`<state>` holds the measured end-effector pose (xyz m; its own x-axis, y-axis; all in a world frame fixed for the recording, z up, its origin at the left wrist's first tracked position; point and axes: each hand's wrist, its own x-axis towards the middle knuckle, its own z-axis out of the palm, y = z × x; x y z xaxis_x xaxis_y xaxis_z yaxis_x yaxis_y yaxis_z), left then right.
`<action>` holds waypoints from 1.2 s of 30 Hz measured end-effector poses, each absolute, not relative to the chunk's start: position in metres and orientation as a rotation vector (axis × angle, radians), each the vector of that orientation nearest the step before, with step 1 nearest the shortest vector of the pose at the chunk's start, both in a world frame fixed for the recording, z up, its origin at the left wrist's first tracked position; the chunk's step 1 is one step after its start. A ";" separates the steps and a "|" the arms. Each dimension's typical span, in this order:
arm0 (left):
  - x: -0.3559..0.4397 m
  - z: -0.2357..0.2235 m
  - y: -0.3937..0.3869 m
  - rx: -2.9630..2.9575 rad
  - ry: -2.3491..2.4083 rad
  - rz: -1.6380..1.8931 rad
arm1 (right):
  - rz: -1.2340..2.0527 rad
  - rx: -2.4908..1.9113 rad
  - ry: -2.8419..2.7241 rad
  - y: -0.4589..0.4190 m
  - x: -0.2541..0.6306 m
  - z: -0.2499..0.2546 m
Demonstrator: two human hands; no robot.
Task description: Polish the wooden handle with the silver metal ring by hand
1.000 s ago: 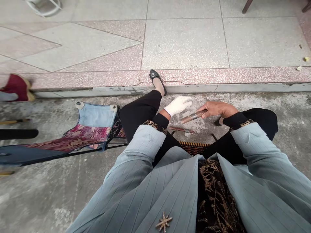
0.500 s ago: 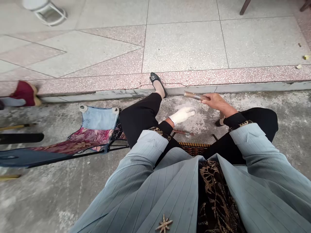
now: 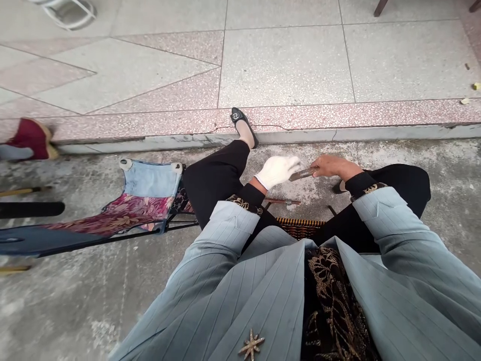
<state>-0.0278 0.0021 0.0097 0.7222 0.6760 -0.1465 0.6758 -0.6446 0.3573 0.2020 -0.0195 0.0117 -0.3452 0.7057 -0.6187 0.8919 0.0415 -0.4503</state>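
Note:
My right hand (image 3: 332,166), bare, is closed round the right end of a short brown stick (image 3: 302,174) with what looks like wire wound about it. At the stick's other end is my left hand (image 3: 276,171), in a white knitted glove. Its fingers are curled over that end, though the exact contact is partly hidden. Below the gloved hand, a second thin brown stick (image 3: 283,201) with a wound part lies low between my knees, in front of the woven seat edge (image 3: 300,228).
A reclining folding chair (image 3: 146,203) with patched cloth stands on the left. Past my feet runs a raised tiled step (image 3: 285,65). Another person's red shoe (image 3: 33,139) is at the far left. A white-framed object (image 3: 71,12) sits at the upper left.
My right hand has lowered the stick slightly toward me and tilted it the other way. My gloved left hand has risen to meet its end, its fingers now curled.

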 end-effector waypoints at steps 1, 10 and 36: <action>-0.029 0.013 0.005 2.494 1.079 0.049 | -1.300 1.601 2.097 -0.020 0.203 0.014; -0.022 0.008 0.014 1.988 0.921 0.179 | -1.926 1.372 2.162 -0.024 0.218 0.046; -0.023 0.014 -0.007 2.605 1.196 0.125 | -1.335 1.737 1.972 -0.009 0.220 0.019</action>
